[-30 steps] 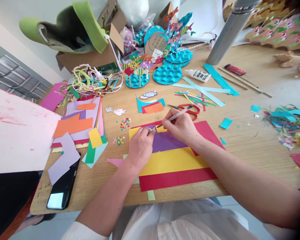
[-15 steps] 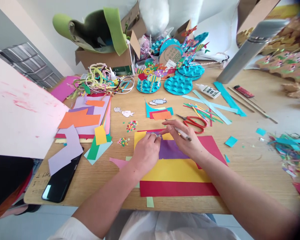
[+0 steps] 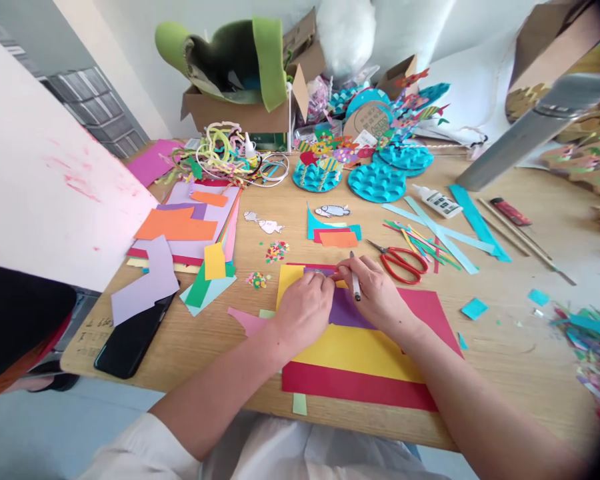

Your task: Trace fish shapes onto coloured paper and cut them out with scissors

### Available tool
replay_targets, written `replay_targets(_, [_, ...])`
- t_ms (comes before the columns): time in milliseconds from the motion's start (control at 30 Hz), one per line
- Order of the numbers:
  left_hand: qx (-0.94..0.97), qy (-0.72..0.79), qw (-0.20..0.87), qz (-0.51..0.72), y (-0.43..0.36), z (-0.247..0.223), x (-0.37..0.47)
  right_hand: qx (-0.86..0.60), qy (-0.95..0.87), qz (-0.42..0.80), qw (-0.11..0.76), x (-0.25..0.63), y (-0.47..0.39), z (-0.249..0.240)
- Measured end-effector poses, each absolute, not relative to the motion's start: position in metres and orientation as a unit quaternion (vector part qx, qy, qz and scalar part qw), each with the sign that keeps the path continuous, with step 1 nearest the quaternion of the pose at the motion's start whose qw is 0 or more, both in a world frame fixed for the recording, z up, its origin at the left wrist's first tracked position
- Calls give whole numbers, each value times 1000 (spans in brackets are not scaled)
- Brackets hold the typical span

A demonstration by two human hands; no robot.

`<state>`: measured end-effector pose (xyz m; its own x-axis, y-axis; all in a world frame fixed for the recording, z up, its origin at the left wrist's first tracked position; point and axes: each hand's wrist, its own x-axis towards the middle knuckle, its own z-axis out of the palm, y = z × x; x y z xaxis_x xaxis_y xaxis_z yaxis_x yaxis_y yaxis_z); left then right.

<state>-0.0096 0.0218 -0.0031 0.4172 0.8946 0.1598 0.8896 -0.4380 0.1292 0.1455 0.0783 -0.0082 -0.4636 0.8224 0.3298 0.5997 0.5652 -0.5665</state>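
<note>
My left hand (image 3: 305,307) rests on the stacked coloured paper, fingers curled and pressed together on a small pale paper cutout (image 3: 322,272), mostly hidden. Under it lies purple paper (image 3: 347,309), on top of a yellow sheet (image 3: 360,347) and a red sheet (image 3: 350,387). In my right hand (image 3: 377,293) is a pen (image 3: 355,283), gripped between thumb and fingers. Its dark end points toward me, and the fingertips come close to my left fingers. Two paper fish cutouts, a grey-blue one (image 3: 333,211) and a white one (image 3: 271,227), lie beyond my hands.
Red-handled scissors (image 3: 405,265) lie beyond my right hand, near thin paper strips (image 3: 425,243) and a glue bottle (image 3: 437,201). Paper scraps (image 3: 175,225) and a phone (image 3: 130,343) are at left. A grey bottle (image 3: 525,137) and blue craft bases (image 3: 377,183) stand farther back.
My right hand has drawn its fingers in around the pen and moved closer to my left fingers. The pen has swung more upright. The whole view has shifted and tilted slightly.
</note>
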Motion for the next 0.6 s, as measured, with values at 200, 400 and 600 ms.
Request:
replay_targets(200, [823, 559, 4, 98, 13, 8, -4, -411, -846, 179, 288, 147, 78, -7])
replay_targets(400, [787, 610, 65, 56, 5, 13, 1, -400, -857, 177, 272, 147, 77, -4])
replay_targets(600, [763, 638, 102, 30, -3, 14, 0, -397, -865, 175, 252, 147, 78, -3])
